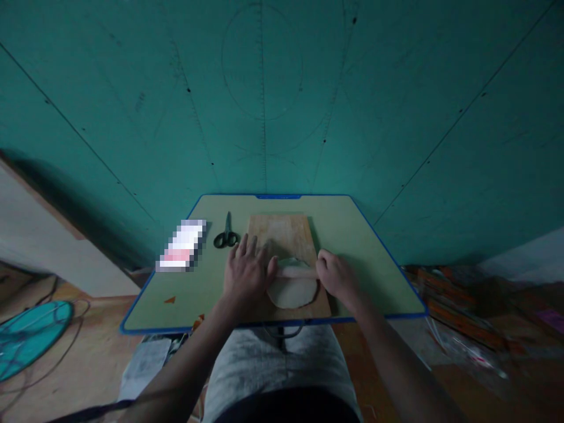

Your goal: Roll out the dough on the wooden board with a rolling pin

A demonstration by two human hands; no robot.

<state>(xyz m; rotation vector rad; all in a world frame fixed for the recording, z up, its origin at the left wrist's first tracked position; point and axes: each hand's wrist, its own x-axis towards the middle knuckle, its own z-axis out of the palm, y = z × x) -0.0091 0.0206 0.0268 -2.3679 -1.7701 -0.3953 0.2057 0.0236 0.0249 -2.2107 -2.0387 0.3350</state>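
A round, flattened sheet of dough [291,294] lies on a wooden cutting board [282,226]. Across the dough's far part runs a pale rolling pin [298,272]. My right hand [337,276] is closed around the pin's right end, near the board's right edge. At the pin's left end, my left hand [247,271] lies palm down with its fingers stretched and spread. It covers that end, so how the palm meets the pin is hidden. Just beyond the left fingertips, black-handled scissors [226,236] rest on the table with their blades pointing away.
The pale green table [365,252] has a blue rim and stands against a green wall [282,106]. A blurred-out phone-like device [181,247] lies on its left side. A small orange scrap [170,300] is nearer me. Cables and a teal round object [35,335] are on the floor.
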